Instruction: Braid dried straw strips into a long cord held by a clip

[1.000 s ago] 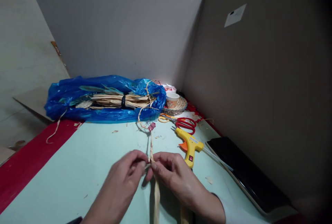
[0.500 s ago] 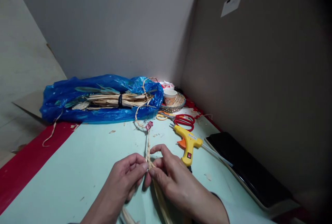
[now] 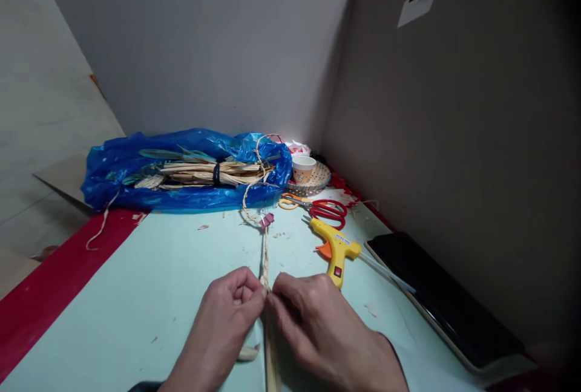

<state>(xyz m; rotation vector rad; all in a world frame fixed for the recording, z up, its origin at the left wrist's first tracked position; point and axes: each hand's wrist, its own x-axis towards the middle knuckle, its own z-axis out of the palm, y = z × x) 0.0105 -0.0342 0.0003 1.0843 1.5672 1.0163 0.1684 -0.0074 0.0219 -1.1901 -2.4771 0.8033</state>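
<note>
On a pale green table (image 3: 104, 325), a person is working a thin straw-coloured plait (image 3: 266, 253), the left hand (image 3: 220, 322) and right hand (image 3: 327, 325) both pinching its near end, fingertips close together. Farther off, the plait is running past a small dark red piece (image 3: 266, 220) toward a blue bag (image 3: 181, 199), while a pale strip (image 3: 272, 359) is trailing nearer. Plaiting appears to be the step in hand; the next move is probably calling for a strand's crossing under even tension.
</note>
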